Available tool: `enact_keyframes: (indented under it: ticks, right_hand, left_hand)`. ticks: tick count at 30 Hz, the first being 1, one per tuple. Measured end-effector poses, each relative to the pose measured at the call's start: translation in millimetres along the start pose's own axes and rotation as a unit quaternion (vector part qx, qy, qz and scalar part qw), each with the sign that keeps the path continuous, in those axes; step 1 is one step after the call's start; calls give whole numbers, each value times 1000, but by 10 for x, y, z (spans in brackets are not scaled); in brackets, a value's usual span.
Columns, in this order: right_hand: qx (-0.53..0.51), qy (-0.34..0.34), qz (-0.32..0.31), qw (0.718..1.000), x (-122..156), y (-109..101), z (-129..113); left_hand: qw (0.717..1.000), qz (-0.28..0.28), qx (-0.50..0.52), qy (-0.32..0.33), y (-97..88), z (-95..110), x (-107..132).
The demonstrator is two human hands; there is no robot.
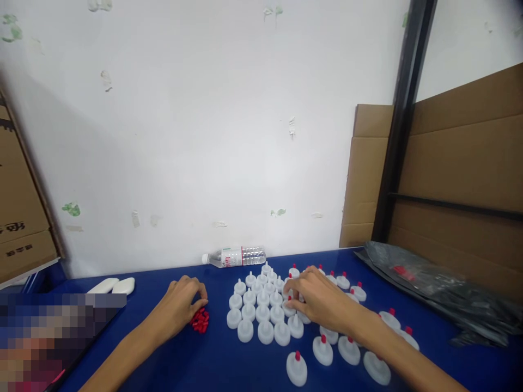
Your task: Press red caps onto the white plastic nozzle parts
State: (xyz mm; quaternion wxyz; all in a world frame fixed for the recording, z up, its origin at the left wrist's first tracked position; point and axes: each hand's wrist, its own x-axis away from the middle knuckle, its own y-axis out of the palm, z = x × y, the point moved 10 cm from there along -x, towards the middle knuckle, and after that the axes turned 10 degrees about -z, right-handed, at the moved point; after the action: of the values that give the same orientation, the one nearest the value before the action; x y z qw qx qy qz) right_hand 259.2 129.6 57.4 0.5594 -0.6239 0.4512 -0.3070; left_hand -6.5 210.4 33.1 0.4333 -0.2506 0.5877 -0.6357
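My left hand [180, 304] rests beside a small pile of red caps [200, 321], with its thumb and fingers curled together at the pile's upper edge. What lies between those fingertips, if anything, is too small to make out. My right hand [316, 296] reaches over a group of white oval nozzle lids [265, 331]. Its thumb and forefinger close around a red cap [290, 299] on one lid's spout. Bare spouts point up from the lids on the left of the group. Lids with red tips [322, 350] stand on the right, some hidden under my right hand and forearm.
A clear plastic bottle [235, 257] lies on its side against the wall. Two white rounded pieces [122, 286] sit at the left of the blue table [163, 365]. A grey plastic bag [425, 288] lies at the right, before cardboard [461, 158] and a black post [402, 120].
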Motion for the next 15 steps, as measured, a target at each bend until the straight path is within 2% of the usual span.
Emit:
enact_keyframes:
  ticks: [3,6,11,15]
  right_hand:
    - [-21,14,16,1000,52,-177,53]
    - [-91,13,-18,996,94,-254,108]
    - [-129,-28,-93,987,83,-65,71]
    - [-143,-56,-113,982,66,25,9]
  left_hand:
    - [1000,19,0,6,-91,96,3]
    - [999,40,6,12,-178,178,0]
    - [996,86,8,31,-266,260,-1]
    - [991,113,0,72,-285,381,25]
